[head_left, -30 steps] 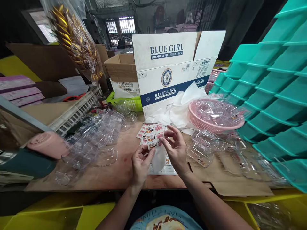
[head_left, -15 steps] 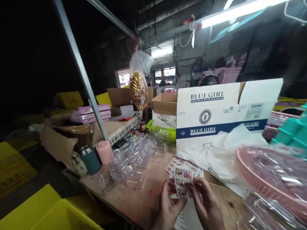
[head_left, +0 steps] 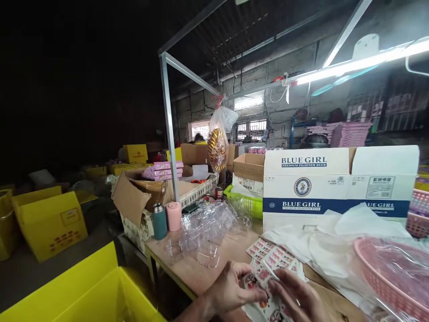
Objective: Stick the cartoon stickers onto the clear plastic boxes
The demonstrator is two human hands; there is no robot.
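Observation:
Near the bottom of the head view, my left hand point(head_left: 236, 288) pinches a small printed sticker sheet point(head_left: 263, 273) between thumb and fingers. From the other side, my right hand point(head_left: 298, 295) has its fingers closed on the same sheet. White, red and pink cartoon pictures cover it. Just beyond my hands, more printed sheets point(head_left: 286, 258) lie overlapping on the table point(head_left: 187, 273). Other printed paper shows below my fingers, partly hidden by them. To the left of the sheets is a heap of clear plastic cases point(head_left: 208, 223).
A white and blue carton point(head_left: 301, 183) stands behind crumpled white paper point(head_left: 295, 237). On the right is a pink basket point(head_left: 375, 273) of clear plastic. A green flask point(head_left: 159, 223) and pink cup point(head_left: 174, 217) stand at the left edge, above an open yellow box point(head_left: 100, 290).
The camera view has swung left and levelled, so the table things appear further right. Both hands still grip the sheet, which is now turned and tilted differently between them.

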